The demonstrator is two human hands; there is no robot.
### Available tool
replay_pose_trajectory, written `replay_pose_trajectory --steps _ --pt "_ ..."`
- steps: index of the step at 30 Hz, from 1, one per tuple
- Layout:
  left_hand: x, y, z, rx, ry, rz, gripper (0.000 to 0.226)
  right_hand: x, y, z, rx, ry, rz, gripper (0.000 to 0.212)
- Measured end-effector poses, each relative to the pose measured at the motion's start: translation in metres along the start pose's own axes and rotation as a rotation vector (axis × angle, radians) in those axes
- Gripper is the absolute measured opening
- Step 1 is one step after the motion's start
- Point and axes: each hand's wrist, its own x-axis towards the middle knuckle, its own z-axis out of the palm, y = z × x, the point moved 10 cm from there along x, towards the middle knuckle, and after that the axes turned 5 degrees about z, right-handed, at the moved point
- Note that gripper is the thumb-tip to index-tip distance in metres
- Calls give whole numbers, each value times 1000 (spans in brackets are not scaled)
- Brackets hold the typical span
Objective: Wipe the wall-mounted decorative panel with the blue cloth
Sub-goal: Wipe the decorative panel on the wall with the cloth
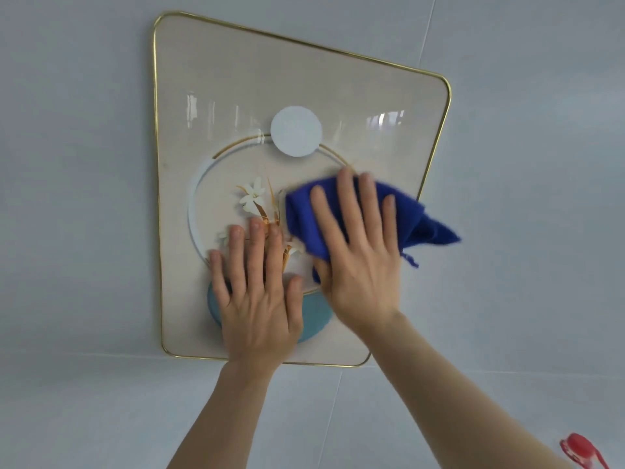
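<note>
The decorative panel [257, 86] hangs on the wall, beige with a thin gold rim, a white disc, a gold-and-white ring, white flowers and a teal bowl shape. My right hand [358, 258] lies flat on the blue cloth [422, 221] and presses it against the panel's right-middle part; a loose corner of the cloth hangs past the panel's right rim. My left hand [257, 296] rests flat on the panel's lower middle, fingers spread, covering part of the teal shape and the flower stems, with nothing in it.
Pale grey wall tiles [84, 198] surround the panel, with grout lines below it and at the upper right. A red plastic object [581, 451] shows at the bottom right corner, partly cut off by the frame edge.
</note>
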Motion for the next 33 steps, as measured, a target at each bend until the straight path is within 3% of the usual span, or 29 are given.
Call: replay_pose_trajectory --steps 5,11,13,17,25,33 --pt "0 -3 -2 -97 -66 31 76 -64 -13 21 -34 -104 -55 66" --pt "1 -7 -13 -337 -79 27 78 -61 -9 20 -85 -166 -154 84" --pt "1 -8 -15 -323 -76 38 78 -47 0 13 -71 -136 -90 87" --pt "1 -7 -14 -305 -83 42 79 20 30 -10 -33 47 179 68" --pt "2 -7 -11 -257 -84 20 76 76 21 -23 39 180 301 61" --pt "1 -14 -20 -336 3 -13 89 40 -35 0 72 12 3 62"
